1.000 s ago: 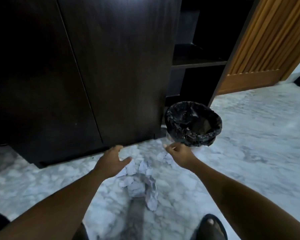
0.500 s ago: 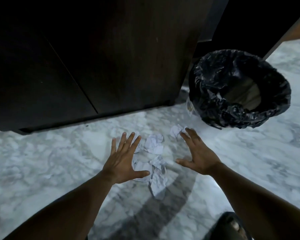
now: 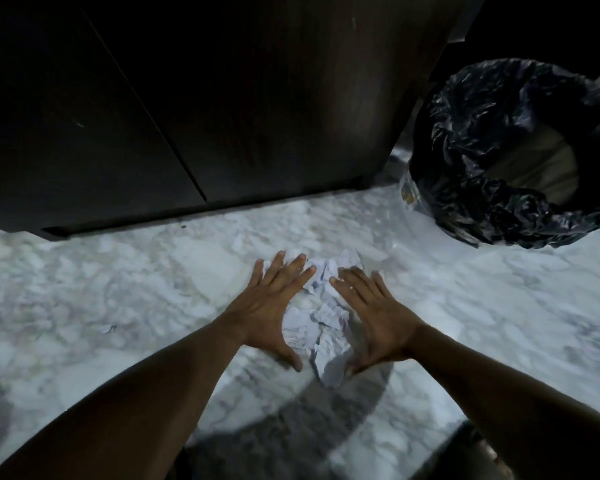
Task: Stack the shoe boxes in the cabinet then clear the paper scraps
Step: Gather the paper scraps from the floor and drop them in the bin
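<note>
Ok: left hand (image 3: pixel 269 308) and right hand (image 3: pixel 378 315) flat, fingers straight, paper scraps (image 3: pixel 321 322) between fingertips, bin (image 3: pixel 471 206) beyond right fingers.

**Surroundings: floor and bin**

White-grey veined marble floor (image 3: pixel 118 289), with a broad rounded shadow (image 3: pixel 291 427) across its near part. At far right stands a round waste bin (image 3: pixel 548 168), lined with a crinkled black plastic bag (image 3: pixel 465 133) folded over the rim. A clear wrapper (image 3: pixel 408 194) with yellow marks sits against the bin's left side.
</note>
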`<action>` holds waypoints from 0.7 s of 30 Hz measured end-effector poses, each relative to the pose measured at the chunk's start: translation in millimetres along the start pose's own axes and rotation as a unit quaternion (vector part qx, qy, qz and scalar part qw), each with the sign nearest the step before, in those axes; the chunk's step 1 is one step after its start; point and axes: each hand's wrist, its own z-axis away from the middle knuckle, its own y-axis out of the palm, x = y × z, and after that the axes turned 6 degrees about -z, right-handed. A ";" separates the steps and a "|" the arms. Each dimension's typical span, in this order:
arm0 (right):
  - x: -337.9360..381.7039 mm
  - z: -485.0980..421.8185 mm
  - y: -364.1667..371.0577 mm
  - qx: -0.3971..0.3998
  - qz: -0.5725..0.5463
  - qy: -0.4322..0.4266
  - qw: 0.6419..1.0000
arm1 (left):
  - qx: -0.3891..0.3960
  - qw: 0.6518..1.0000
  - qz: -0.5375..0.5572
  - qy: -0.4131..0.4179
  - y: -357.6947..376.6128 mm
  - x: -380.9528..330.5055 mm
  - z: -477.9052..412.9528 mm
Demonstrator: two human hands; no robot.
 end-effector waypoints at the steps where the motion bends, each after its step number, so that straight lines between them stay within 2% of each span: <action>1: 5.3 3.2 5.4 0.003 0.011 -0.002 1.000 | 0.013 1.000 -0.023 0.018 -0.7 0.9 -3.6; 7: 22.8 1.4 31.7 -0.049 0.027 0.033 0.998 | 0.031 0.998 -0.051 0.011 6.2 1.5 -12.4; 13: 18.2 -2.6 30.0 -0.149 -0.044 0.092 0.984 | -0.019 0.999 0.024 -0.032 13.5 1.7 0.7; 21: 7.4 12.1 10.3 -0.218 0.006 0.051 0.975 | -0.112 0.992 -0.014 -0.062 25.9 2.3 16.4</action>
